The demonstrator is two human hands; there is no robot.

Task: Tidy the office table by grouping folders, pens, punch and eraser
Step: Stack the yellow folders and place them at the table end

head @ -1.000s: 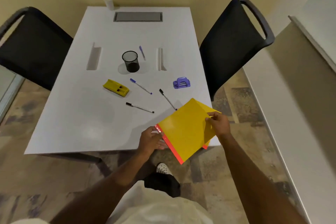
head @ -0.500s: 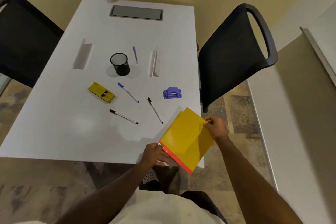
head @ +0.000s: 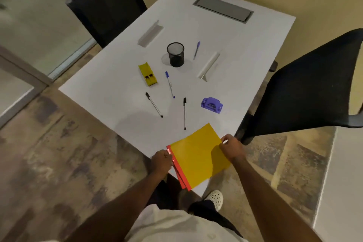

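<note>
- While the person is standing at the near corner of the white bench (head: pixel 225 31), both hands are holding a yellow folder (head: pixel 198 157) with a red spine.
- The left hand (head: pixel 161 163) is gripping the folder at the red spine, with its fingers (head: pixel 167 156) curled round that edge.
- The right hand (head: pixel 231 147) is pinching the opposite edge of the folder between thumb and fingers.
- The folder is lying over the near corner of the bench, and part of it is hanging past the edge above the floor.
- Two black pens (head: pixel 154 104) (head: pixel 184 113) are lying just beyond the folder, apart from each other.
- A blue pen (head: pixel 170 84) is lying between them and the black mesh cup (head: pixel 175 54).
- Another blue pen (head: pixel 196 50) is lying to the right of the cup.
- A purple punch (head: pixel 211 104) is sitting to the right of the black pens.
- A yellow oblong thing (head: pixel 147 74) is lying left of the blue pen; I cannot tell what it is.
- Two black chairs (head: pixel 107 4) (head: pixel 306 92) are standing at the sides of the bench.
</note>
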